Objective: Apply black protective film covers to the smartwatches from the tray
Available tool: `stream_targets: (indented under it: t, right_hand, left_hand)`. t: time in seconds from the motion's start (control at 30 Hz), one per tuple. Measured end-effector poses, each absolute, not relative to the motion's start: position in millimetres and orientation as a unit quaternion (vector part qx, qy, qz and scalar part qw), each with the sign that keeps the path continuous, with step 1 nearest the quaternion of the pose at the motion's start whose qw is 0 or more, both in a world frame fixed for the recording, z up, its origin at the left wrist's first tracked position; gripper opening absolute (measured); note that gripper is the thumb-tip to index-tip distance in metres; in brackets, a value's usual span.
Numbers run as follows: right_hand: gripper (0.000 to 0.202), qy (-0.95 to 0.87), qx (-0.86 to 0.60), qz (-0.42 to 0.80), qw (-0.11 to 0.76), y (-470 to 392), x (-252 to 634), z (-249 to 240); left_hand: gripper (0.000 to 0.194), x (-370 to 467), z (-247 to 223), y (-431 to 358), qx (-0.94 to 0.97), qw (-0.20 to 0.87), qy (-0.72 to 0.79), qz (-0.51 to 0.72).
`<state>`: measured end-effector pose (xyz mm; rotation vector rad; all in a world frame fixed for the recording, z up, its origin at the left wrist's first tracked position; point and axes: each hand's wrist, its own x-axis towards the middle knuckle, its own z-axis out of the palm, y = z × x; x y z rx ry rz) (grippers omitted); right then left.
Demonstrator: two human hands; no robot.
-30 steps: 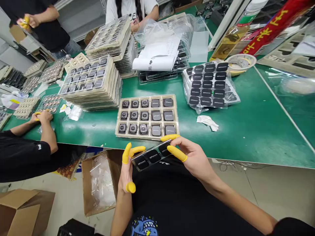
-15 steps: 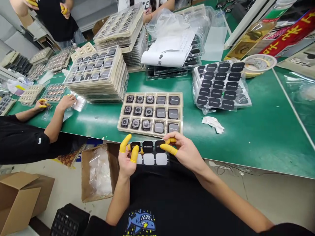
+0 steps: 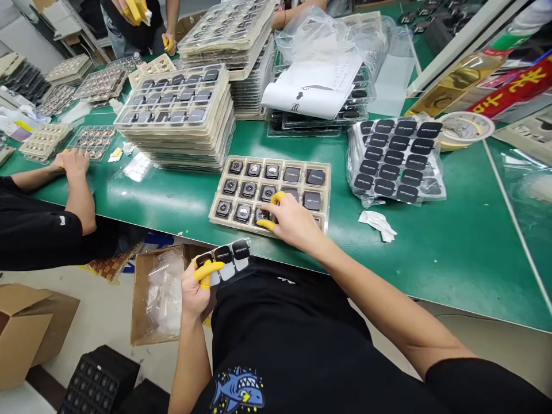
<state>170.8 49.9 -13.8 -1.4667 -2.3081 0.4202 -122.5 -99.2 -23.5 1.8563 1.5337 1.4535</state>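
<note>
Meanwhile the left hand pinches a strip of black stickers between thumb and fingers, kept off the table at seven o'clock. At centre, the right hand, fingers spread, presses into the beige tray, whose pockets hold small square modules, some already black-capped.

A single head-worn camera looks forward and steeply down from above the person's chest, close to the near edge of a green table. The tray lies just ahead at 12 o'clock, with the right hand on it and the left hand nearer, at 10 o'clock. A co-worker's arm enters farther off at 9 o'clock. The wide lens bends the edges.
</note>
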Motion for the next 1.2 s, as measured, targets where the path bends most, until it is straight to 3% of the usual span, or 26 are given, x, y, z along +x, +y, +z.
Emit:
stream_targets:
  t: [0.23,0.4,0.6,0.73,0.97,1.2]
  right_hand:
    - [0.033,-0.831,-0.519,0.127,0.155,51,164,-19]
    - [0.036,-0.794,-0.541,0.208,0.183,46,169,-18]
    - [0.036,-0.664,-0.505,0.405,0.374,-9,181,8]
    - [0.034,-0.603,-0.495,0.496,0.381,-53,175,12]
    - [0.034,-0.578,-0.486,0.529,0.387,-63,166,-1]
    - [0.017,-0.671,-0.451,0.398,0.434,-56,170,-1]
  left_hand:
    - [0.027,-127,-39,-119,0.665,0.109,0.561,0.480]
    - [0.034,-102,-38,-113,0.698,0.092,0.550,0.449]
    - [0.039,-60,-32,-105,0.751,0.087,0.526,0.391]
    - [0.062,-32,-32,-103,0.795,0.108,0.500,0.326]
    - [0.032,-18,-45,-105,0.794,0.034,0.494,0.352]
    - [0.033,-21,-19,-98,0.712,0.244,0.497,0.432]
